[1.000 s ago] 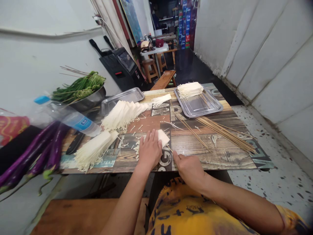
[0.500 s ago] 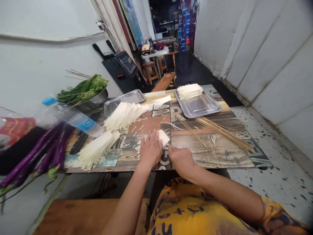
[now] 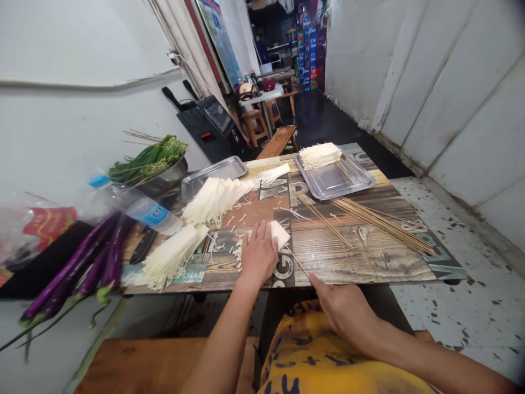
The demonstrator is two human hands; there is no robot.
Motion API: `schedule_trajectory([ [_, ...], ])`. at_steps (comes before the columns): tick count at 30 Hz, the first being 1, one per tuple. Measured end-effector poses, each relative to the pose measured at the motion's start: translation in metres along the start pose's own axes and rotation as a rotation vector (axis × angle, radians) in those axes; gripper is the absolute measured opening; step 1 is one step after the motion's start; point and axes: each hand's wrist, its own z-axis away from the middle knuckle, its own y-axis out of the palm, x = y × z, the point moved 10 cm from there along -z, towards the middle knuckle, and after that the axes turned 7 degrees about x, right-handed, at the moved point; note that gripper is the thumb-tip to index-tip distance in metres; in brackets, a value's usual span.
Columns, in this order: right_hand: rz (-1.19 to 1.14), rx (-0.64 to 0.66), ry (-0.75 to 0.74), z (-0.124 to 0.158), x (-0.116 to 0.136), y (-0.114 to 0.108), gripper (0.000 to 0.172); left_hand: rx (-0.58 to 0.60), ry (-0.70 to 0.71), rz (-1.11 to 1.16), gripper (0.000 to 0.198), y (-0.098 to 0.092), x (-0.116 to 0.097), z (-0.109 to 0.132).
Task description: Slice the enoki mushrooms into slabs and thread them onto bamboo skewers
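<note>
My left hand (image 3: 259, 253) lies flat, fingers stretched, over a bunch of enoki mushrooms (image 3: 280, 234) on the table. The cut white end shows to the right of my fingers, and the thin caps poke out on the left. At the table's front edge my right hand (image 3: 342, 306) is closed around the near end of a bamboo skewer (image 3: 298, 261). The skewer's far end meets the cut end of the bunch; its tip is hidden. Left of my left hand lie a sliced enoki pile (image 3: 174, 256) and, behind it, a larger fanned row of enoki (image 3: 215, 198).
Loose bamboo skewers (image 3: 381, 225) lie at the right. A metal tray (image 3: 344, 183) bears skewered enoki; another tray (image 3: 213, 171) stands behind. At left are a water bottle (image 3: 141, 208), a knife (image 3: 143, 246), eggplants (image 3: 92, 268) and a bowl (image 3: 170, 174) of greens.
My right hand has drawn back toward me and to the right, exposing the skewer between it and the enoki. My left hand stays on the bunch. The view has shifted slightly.
</note>
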Motion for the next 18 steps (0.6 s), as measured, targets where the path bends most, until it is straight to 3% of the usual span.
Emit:
schedule_trajectory([
  [8,0.000,-0.103,-0.069,-0.004,0.009,-0.003,0.056,-0.004,0.008,-0.014,0.052,0.000,-0.001,0.000],
  [18,-0.032,0.151,0.002,-0.020,0.009,0.005,0.058,-0.001,0.001,-0.017,0.052,0.002,-0.001,-0.001],
])
